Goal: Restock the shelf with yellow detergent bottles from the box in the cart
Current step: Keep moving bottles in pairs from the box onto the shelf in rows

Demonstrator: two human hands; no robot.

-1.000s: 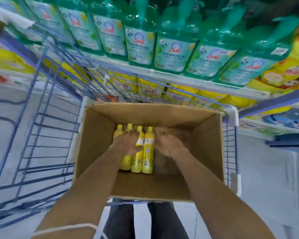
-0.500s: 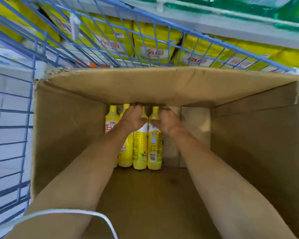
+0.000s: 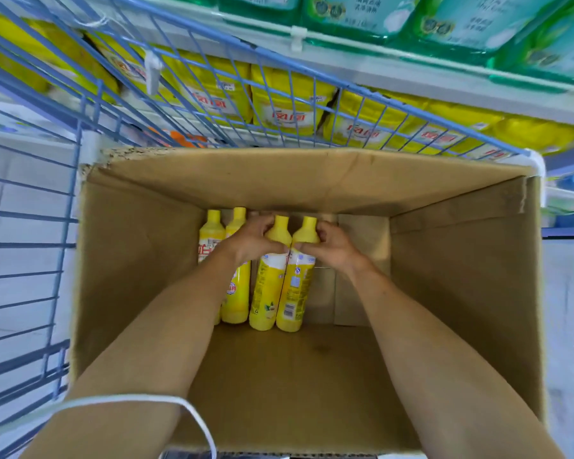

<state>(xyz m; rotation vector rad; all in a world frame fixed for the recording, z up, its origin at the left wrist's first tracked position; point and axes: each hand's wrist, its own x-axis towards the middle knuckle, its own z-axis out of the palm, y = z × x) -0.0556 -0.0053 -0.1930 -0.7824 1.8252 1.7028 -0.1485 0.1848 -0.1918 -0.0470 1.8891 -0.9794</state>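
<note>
- L hand (image 3: 252, 241) & R hand (image 3: 335, 246) are both deep in the box (image 3: 444, 260), close together by its far wall.
- L hand: fingers curled round the neck of a bottle (image 3: 267, 279), thumb across the front just under the cap. It's gripping.
- R hand: same hold on the 2nd bottle (image 3: 295, 286), w/ fingers behind the neck and thumb in front.
- Thumb tips meet, or nearly, where the 2 bottles join.
- Held pair: yellow w/ yellow caps, side by side & touching, bodies running from the hands back toward the person. Can't tell if the bases sit on the box floor or are just off it.
- Spare bottles (image 3: 237, 293): 2 more yellow ones, just left of L hand. They're partly hidden by the L wrist & forearm, w/ caps up by the far wall.
- Box is brown cardboard, top open, walls all round both forearms.
- Cart (image 3: 30, 246): blue wire, holds the box; its mesh rises beyond the hands and to their left.
- Shelf (image 3: 378, 71) is beyond the hands, past the mesh. Yellow pouches (image 3: 289, 104) w/ red logos sit below it, green packs (image 3: 461, 21) on top.
- Cord (image 3: 130, 397): thin, white, looped over the L forearm near the elbow.
</note>
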